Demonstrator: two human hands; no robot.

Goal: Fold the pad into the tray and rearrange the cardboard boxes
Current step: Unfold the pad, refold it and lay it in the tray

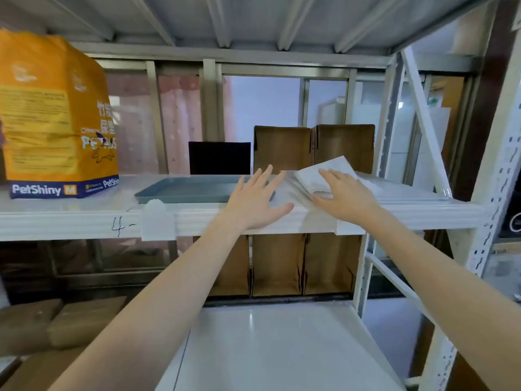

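Note:
A flat grey-blue tray (186, 189) lies on the upper white shelf (84, 213). To its right lies a folded white pad (324, 173) on the shelf. My right hand (342, 194) rests flat on the pad, fingers spread, pressing it down. My left hand (258, 200) hovers open over the tray's right end, fingers apart, holding nothing. Two brown cardboard boxes (313, 148) stand side by side behind the pad. More open cardboard boxes (282, 266) stand on the level below.
A tall orange PetShiny bag (56, 119) stands at the shelf's left. A black panel (219, 158) stands behind the tray. A white lower shelf (276, 348) is beneath my arms. Brown packages (56, 325) lie at the lower left. A perforated upright (490, 210) and a diagonal brace are on the right.

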